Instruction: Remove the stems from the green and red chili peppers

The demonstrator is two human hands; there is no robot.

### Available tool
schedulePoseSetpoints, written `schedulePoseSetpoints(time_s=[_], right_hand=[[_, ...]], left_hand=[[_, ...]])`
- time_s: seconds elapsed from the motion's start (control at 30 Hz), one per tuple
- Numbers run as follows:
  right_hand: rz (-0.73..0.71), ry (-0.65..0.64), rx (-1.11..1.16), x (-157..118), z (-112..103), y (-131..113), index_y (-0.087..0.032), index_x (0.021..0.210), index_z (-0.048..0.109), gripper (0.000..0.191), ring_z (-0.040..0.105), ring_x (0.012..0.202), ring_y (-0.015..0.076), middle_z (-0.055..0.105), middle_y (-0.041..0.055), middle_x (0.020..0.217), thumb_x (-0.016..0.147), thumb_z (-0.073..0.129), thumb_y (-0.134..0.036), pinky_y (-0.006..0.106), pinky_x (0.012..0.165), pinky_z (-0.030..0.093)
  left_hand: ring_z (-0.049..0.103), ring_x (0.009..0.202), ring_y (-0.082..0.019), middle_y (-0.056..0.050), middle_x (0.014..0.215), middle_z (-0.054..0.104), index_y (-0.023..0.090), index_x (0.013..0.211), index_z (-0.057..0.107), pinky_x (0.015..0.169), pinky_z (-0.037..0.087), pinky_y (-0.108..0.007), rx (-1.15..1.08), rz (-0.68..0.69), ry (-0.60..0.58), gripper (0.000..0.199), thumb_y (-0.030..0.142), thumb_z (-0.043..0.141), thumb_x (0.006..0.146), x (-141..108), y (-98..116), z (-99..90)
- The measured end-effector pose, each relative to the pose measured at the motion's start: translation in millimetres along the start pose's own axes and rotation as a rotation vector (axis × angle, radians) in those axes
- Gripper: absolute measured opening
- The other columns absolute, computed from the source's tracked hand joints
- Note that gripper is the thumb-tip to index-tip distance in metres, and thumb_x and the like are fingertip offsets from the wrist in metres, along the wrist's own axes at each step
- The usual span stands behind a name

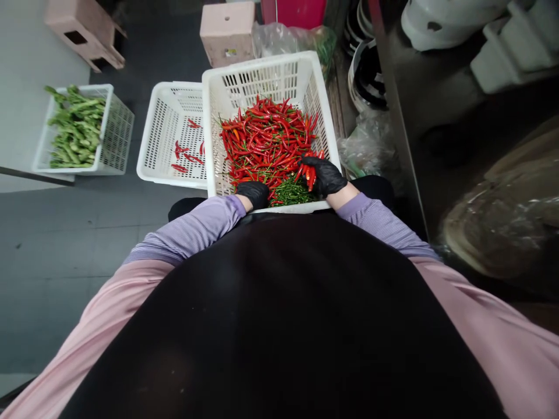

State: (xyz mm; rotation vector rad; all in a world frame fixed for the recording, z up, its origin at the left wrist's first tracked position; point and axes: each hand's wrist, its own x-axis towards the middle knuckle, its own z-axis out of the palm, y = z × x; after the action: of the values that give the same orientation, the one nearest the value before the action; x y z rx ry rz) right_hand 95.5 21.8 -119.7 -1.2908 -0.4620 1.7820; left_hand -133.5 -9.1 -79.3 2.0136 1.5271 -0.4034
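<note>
A white slatted basket sits in front of my body, heaped with red chili peppers. At its near edge lies a pile of green chili stems. My right hand, in a black glove, is closed around several red chilies over the basket's right side. Also black-gloved, my left hand reaches into the near left corner beside the stems. Its fingers point down among the chilies and are mostly hidden, so what they hold does not show.
Left of the basket, a second white basket holds a few red chilies. Farther left stands a crate of green vegetables. Pink stools are at the back. Plastic bags and a dark metal shelf line the right.
</note>
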Motion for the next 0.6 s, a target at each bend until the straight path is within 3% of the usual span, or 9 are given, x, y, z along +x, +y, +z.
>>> schedulePoseSetpoints(time_s=[0.1, 0.2, 0.3, 0.43, 0.53, 0.6], right_hand=[[0.072, -0.001, -0.019, -4.2, 0.4, 4.6, -0.025, 0.087, 0.072, 0.017, 0.073, 0.067, 0.02, 0.075, -0.0027, 0.07, 0.083, 0.085, -0.015, 0.04, 0.072, 0.072], [0.164, -0.06, -0.033, -12.4, 4.3, 5.9, -0.022, 0.087, 0.075, 0.012, 0.073, 0.067, 0.0189, 0.077, -0.0018, 0.071, 0.087, 0.085, -0.015, 0.037, 0.073, 0.071], [0.207, -0.21, -0.01, -18.8, 11.6, 4.1, -0.022, 0.088, 0.077, 0.014, 0.08, 0.081, 0.0221, 0.082, 0.0007, 0.079, 0.087, 0.091, -0.02, 0.041, 0.086, 0.071], [0.058, -0.361, -0.021, -24.6, 24.3, 1.2, -0.024, 0.088, 0.078, 0.031, 0.082, 0.114, 0.03, 0.086, 0.0025, 0.091, 0.074, 0.104, -0.031, 0.047, 0.105, 0.068], [-0.057, -0.394, -0.035, -25.2, 28.6, 2.4, -0.023, 0.086, 0.077, 0.04, 0.079, 0.126, 0.0341, 0.087, 0.0043, 0.097, 0.065, 0.108, -0.036, 0.049, 0.11, 0.066], [-0.111, -0.35, -0.046, -23.6, 28.8, 4.6, -0.024, 0.089, 0.077, 0.041, 0.077, 0.129, 0.0343, 0.087, 0.0049, 0.101, 0.067, 0.107, -0.041, 0.05, 0.112, 0.065]], left_hand=[[0.08, 0.105, -0.038, -0.018, 0.104, 0.085, 0.017, 0.105, 0.09, 0.093, 0.062, -0.045, 0.101, -0.083, -0.133, 0.024, 0.024, 0.085, 0.083, 2.8, 11.0, -12.8], [0.078, 0.097, -0.033, -0.014, 0.098, 0.083, 0.017, 0.105, 0.088, 0.087, 0.059, -0.038, -0.068, -0.038, -0.013, 0.026, 0.037, 0.079, 0.092, 3.4, 9.9, -28.4], [0.071, 0.083, -0.024, -0.01, 0.089, 0.08, 0.014, 0.106, 0.085, 0.08, 0.055, -0.033, -0.294, 0.051, 0.069, 0.033, 0.042, 0.068, 0.1, 3.2, 6.0, -37.9], [0.066, 0.082, -0.022, -0.01, 0.094, 0.079, 0.012, 0.113, 0.081, 0.078, 0.051, -0.033, -0.358, 0.198, 0.106, 0.034, 0.038, 0.063, 0.101, 7.0, 12.2, -35.7], [0.065, 0.082, -0.021, -0.008, 0.09, 0.077, 0.013, 0.11, 0.078, 0.078, 0.05, -0.033, -0.41, 0.188, 0.136, 0.028, 0.035, 0.066, 0.098, 9.3, 19.5, -28.2], [0.061, 0.079, -0.019, -0.005, 0.085, 0.073, 0.014, 0.108, 0.075, 0.075, 0.048, -0.033, -0.556, 0.145, 0.13, 0.024, 0.035, 0.064, 0.101, 7.2, 21.9, -24.2]])
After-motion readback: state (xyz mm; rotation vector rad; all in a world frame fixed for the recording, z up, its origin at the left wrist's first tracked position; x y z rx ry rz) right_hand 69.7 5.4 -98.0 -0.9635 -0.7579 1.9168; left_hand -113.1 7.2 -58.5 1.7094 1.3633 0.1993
